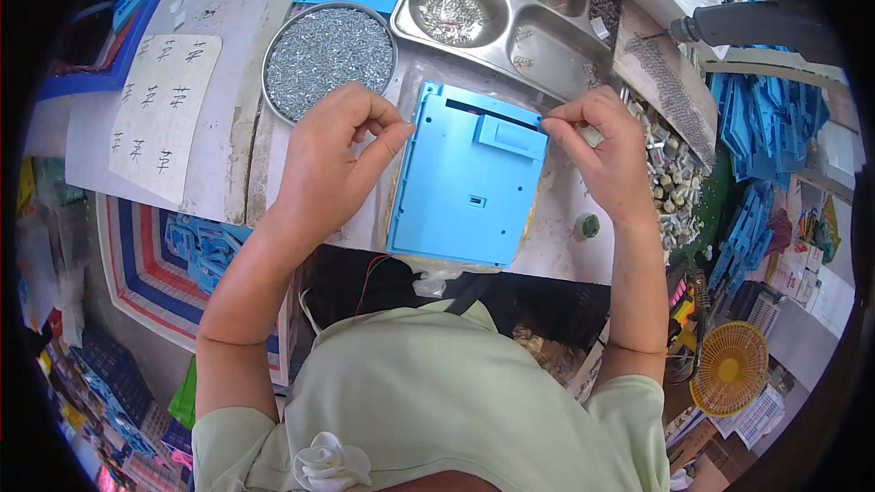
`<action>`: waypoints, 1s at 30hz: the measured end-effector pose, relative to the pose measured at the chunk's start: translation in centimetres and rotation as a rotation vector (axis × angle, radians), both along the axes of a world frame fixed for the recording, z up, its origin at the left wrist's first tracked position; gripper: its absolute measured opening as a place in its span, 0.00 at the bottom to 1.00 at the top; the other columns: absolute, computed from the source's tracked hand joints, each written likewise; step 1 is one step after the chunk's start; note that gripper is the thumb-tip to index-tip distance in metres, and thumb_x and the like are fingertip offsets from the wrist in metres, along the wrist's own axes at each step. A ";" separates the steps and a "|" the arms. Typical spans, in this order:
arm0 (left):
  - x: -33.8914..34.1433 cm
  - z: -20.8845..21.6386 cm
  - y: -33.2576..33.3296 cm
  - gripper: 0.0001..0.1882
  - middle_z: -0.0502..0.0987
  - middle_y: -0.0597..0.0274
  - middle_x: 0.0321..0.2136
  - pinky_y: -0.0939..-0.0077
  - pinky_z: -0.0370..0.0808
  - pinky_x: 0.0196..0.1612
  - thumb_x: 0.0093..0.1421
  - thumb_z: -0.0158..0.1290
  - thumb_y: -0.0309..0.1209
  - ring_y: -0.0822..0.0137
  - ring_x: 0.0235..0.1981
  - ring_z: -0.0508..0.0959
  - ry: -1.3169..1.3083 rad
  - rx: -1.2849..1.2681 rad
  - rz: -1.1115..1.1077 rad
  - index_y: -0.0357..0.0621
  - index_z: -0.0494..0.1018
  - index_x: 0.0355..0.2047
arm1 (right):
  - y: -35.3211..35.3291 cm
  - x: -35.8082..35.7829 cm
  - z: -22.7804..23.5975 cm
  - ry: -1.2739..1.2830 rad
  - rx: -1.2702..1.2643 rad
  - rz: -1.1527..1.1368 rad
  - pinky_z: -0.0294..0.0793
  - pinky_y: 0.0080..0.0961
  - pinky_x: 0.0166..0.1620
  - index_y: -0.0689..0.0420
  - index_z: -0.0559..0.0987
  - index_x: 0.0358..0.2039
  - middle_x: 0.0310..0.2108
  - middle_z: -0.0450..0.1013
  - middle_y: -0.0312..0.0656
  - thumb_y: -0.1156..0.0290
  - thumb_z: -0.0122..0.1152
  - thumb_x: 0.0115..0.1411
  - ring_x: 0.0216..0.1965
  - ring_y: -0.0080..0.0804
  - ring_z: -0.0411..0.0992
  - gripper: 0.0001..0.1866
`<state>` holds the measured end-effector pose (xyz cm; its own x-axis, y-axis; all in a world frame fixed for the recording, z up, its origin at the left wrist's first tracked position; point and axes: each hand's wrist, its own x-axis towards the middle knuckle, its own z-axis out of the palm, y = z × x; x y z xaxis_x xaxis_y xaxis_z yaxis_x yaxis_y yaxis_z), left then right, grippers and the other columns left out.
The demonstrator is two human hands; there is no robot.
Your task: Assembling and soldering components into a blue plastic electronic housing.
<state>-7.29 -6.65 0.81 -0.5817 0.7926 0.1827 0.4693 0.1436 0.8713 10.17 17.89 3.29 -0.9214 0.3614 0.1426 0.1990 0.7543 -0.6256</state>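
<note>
A flat blue plastic casing (447,164) lies before me on the worktable. It has a long dark slot along its far edge, a raised block below that and several small holes. My left hand (342,150) pinches the casing's far left edge between thumb and index finger. At the far right corner, near the slot's end, my right hand (602,150) pinches the edge in the same way. Anything small between the fingertips is too small to make out. Just past my left hand stands a round metal tray (266,73) full of small silvery screws or pins.
A steel compartment tray (497,55) holding small metal parts stands behind the casing. Many small metal cylinders (670,182) lie on the right, and a green-topped piece (586,226) sits near my right wrist. Blue panels (756,118) are stacked far right. A handwritten sheet (164,118) lies left.
</note>
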 end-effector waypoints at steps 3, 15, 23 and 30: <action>-0.1 -0.1 0.0 0.07 0.74 0.59 0.25 0.71 0.68 0.30 0.58 0.63 0.24 0.64 0.26 0.72 0.010 -0.002 0.004 0.37 0.75 0.30 | 0.5 -1.0 1.3 -0.054 0.149 0.151 0.73 0.33 0.39 0.60 0.83 0.28 0.26 0.77 0.42 0.76 0.72 0.51 0.34 0.40 0.73 0.05; -0.6 0.0 -1.0 0.07 0.73 0.60 0.24 0.73 0.66 0.27 0.57 0.64 0.25 0.66 0.23 0.69 0.033 -0.029 0.018 0.37 0.76 0.30 | 2.2 -5.7 4.1 -0.517 0.370 0.437 0.75 0.36 0.40 0.60 0.83 0.26 0.27 0.78 0.44 0.71 0.73 0.48 0.36 0.42 0.75 0.08; -0.2 -0.2 0.9 0.07 0.71 0.67 0.23 0.79 0.62 0.27 0.58 0.63 0.24 0.78 0.23 0.63 -0.108 -0.053 0.025 0.37 0.75 0.28 | 1.3 -1.4 2.6 0.030 -0.028 0.059 0.71 0.29 0.37 0.60 0.84 0.27 0.25 0.77 0.40 0.72 0.73 0.52 0.31 0.33 0.73 0.06; 0.0 -0.7 2.4 0.11 0.70 0.65 0.23 0.77 0.65 0.27 0.59 0.64 0.27 0.75 0.22 0.66 0.099 -0.005 -0.039 0.36 0.73 0.27 | -4.8 4.5 -2.5 0.328 -0.130 -0.098 0.70 0.30 0.39 0.60 0.84 0.29 0.27 0.77 0.40 0.80 0.75 0.47 0.33 0.36 0.72 0.09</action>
<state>-7.33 -4.22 0.10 -0.5295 0.8155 0.2336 0.5581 0.1275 0.8199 14.72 13.05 0.75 -0.7945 0.4801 0.3718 0.0392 0.6516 -0.7576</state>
